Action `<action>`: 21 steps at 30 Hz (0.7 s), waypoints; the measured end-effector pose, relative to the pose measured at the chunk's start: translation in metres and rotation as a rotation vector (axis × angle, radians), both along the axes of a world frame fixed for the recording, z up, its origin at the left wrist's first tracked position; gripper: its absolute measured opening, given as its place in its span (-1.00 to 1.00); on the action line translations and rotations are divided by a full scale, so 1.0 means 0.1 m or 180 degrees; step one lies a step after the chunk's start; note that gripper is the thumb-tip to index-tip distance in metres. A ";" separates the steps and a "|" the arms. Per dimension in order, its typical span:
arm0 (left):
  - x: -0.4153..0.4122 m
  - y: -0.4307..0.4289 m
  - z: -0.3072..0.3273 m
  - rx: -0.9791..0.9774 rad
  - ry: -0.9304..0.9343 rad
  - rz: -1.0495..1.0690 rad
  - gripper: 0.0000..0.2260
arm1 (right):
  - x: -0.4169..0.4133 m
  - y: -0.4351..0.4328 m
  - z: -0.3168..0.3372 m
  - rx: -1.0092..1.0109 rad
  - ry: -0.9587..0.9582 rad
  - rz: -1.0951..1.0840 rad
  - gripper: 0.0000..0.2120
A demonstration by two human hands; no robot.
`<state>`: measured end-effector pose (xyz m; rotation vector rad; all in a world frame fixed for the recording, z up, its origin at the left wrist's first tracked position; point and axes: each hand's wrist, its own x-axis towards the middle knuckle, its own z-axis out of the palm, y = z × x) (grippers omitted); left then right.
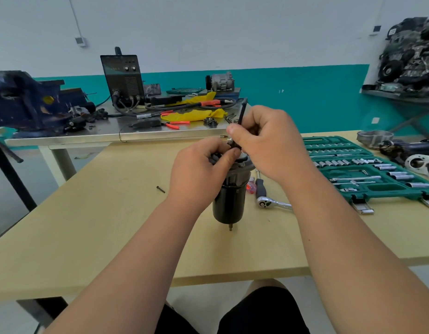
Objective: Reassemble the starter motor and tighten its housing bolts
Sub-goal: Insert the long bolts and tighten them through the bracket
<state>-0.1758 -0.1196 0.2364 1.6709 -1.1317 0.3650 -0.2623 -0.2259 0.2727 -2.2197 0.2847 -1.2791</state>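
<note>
Two-handed, working at the top end of the starter motor. Curling the left hand round the grey housing end, fingers and thumb wrapping over dark parts there. Pinching a slim dark tool in the right hand, thumb tip pressing on it, upper end sticking up past the knuckles, lower end dropping between the thumbs, tip hidden. Holding both hands just beside each other, thumbs nearly meeting above the housing. Standing the motor on end near the middle of the light wooden surface, black body down, a small stud showing at its foot.

Working with a chrome ratchet lying just right of the motor, beside a black-handled tool and a small red-handled screwdriver. Having one loose dark screw lying apart to the left. Having an open green socket case farther right, and further motor parts at the far right corner. Facing a metal bench behind, carrying a blue vise, a black welder, yellow cloth and orange-handled pliers.
</note>
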 end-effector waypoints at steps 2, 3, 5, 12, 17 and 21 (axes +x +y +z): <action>0.01 0.00 -0.01 -0.0026 -0.0037 -0.0036 -0.89 | 0.02 0.02 -0.01 -0.0034 -0.0026 -0.0039 -0.70; 0.01 0.00 -0.02 -0.0030 -0.0064 -0.0048 -0.89 | 0.03 0.02 0.00 -0.0070 0.0028 -0.0016 -0.71; 0.01 0.01 -0.02 -0.0021 -0.0125 -0.0066 -0.89 | 0.01 0.01 0.05 -0.0049 0.0222 0.0266 -0.83; 0.05 -0.02 0.03 0.0228 -0.0208 -0.0081 -0.86 | -0.10 -0.04 0.40 0.0203 0.0090 0.1019 -0.78; 0.00 -0.08 0.02 0.0109 -0.0126 0.0046 -0.92 | -0.02 0.03 0.44 0.0714 -0.0210 0.0424 -0.86; 0.00 -0.09 0.00 0.0039 -0.0312 0.0074 -0.88 | 0.01 0.00 0.45 0.1632 -0.0044 0.1123 -0.88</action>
